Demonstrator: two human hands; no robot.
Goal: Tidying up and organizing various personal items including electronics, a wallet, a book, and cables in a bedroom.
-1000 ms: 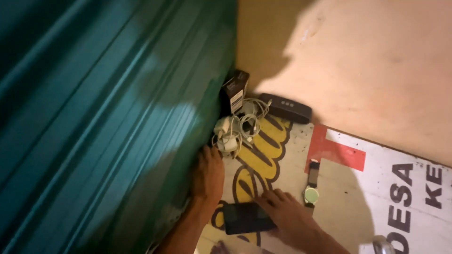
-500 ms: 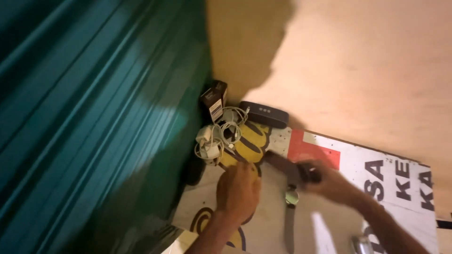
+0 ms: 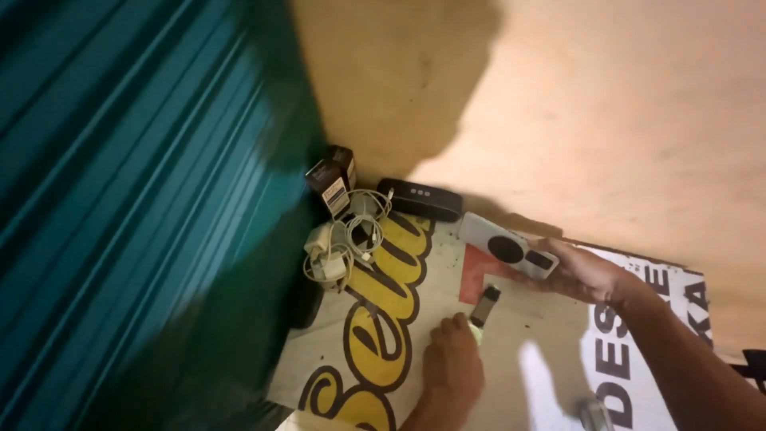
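Right hand (image 3: 586,275): wrapped around a white slab-shaped phone (image 3: 508,246) with a round black camera ring on its back, held just above the floor mat near the wall, back side up.
Left hand (image 3: 452,367): knuckles up, fingers curled down onto a wristwatch with a dark strap (image 3: 483,307); looks like a pinch on the watch body, though the fingertips are hidden so can't tell how tight.
Watch spot: lying on the mat, strap end poking out past the left hand toward the phone, just below it.
Floor mat: printed banner sheet, cream with big yellow and black lettering and a red patch (image 3: 375,335), spread flat on the floor.
Corner pile: tangle of white charger cables and plugs (image 3: 339,243), right beside a long black bar-shaped speaker (image 3: 420,199) and a small dark cardboard box (image 3: 331,179) standing upright.
Left side: teal corrugated metal shutter (image 3: 136,199), blurry.
Back: plain beige wall (image 3: 606,112) with a big shadow across it.
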